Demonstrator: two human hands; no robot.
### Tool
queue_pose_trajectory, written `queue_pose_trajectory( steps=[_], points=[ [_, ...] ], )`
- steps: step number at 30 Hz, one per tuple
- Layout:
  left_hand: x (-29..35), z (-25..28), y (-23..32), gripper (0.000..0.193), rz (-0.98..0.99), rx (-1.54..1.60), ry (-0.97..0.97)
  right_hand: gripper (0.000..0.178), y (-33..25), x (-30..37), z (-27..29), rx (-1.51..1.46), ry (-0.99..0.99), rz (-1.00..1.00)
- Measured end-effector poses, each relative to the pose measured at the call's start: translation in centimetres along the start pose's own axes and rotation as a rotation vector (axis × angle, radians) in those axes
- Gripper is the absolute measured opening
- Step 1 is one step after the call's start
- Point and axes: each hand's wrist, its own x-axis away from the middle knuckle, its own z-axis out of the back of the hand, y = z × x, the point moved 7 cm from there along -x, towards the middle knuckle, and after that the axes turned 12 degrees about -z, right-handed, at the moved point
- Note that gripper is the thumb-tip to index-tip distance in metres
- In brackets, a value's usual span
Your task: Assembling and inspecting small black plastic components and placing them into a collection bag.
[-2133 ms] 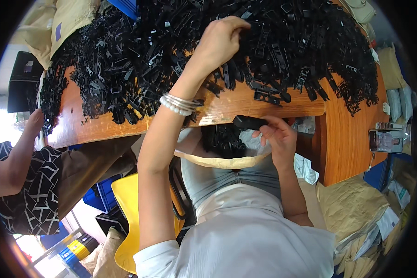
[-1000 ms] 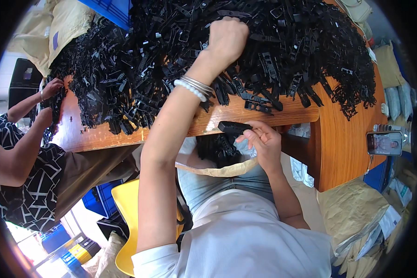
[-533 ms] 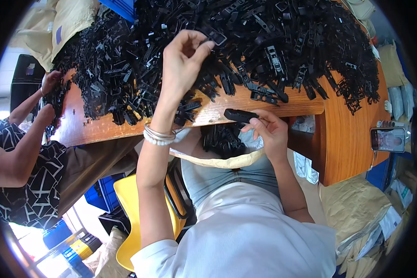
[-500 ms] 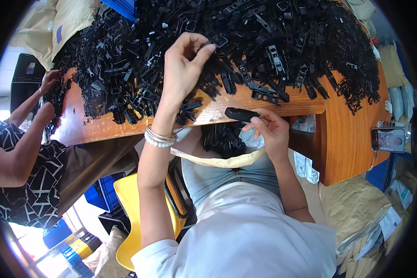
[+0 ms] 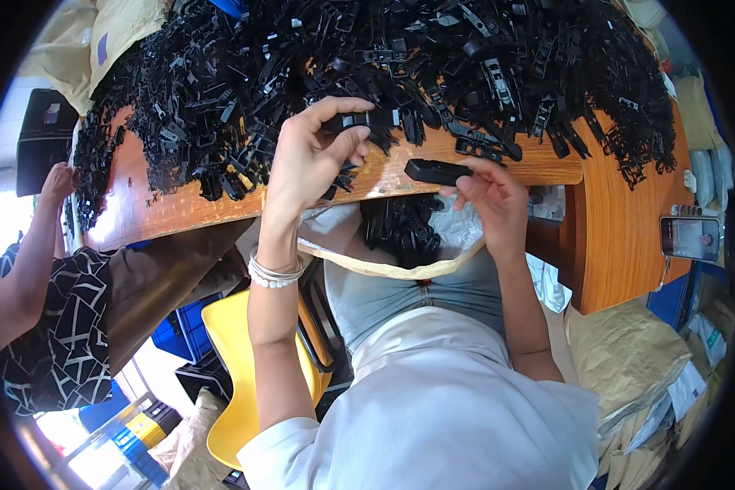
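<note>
My left hand (image 5: 314, 151), with bracelets at the wrist, pinches a small black frame-like plastic part (image 5: 353, 120) above the near edge of the heap. My right hand (image 5: 492, 200) grips one end of a black oblong plastic piece (image 5: 434, 171) between thumb and fingers, its free end pointing left. The two pieces are apart. Behind both hands a big heap of black plastic parts (image 5: 294, 90) covers much of the wooden table (image 5: 376, 175). Below my hands, in front of my lap, hangs an open bag (image 5: 367, 265) with more black parts (image 5: 400, 229) inside.
A co-worker (image 5: 57, 310) sits at the left, one hand by the heap. On the table's right wing stands a phone (image 5: 690, 238). A yellow chair (image 5: 237, 351) is at my lower left, and brown sacks (image 5: 629, 351) lie at the lower right.
My left hand has come back toward me from the heap with the frame-like part. My right hand has risen slightly, still holding the oblong piece. The co-worker's hand has moved left and down.
</note>
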Motion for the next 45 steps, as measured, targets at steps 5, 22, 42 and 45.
queue_pose_trajectory(
  steps=[5,22,42,45],
  points=[
    [2.2,-1.7,-1.3,0.025,0.053,0.274,-0.158,0.021,-1.2,0.0,-1.7,-0.023,-0.211,0.083],
    [4.3,-1.3,0.8,0.026,0.009,0.287,-0.094,0.022,-2.3,2.4,-2.5,0.368,-0.145,0.104],
    [6.8,-5.2,0.9,0.027,0.062,0.086,-0.093,0.027,-4.2,4.6,-2.8,0.545,0.023,0.366],
    [7.8,-5.6,0.8,0.045,0.061,0.034,-0.181,0.028,-4.0,4.7,-2.9,0.578,-0.03,0.38]
  ],
)
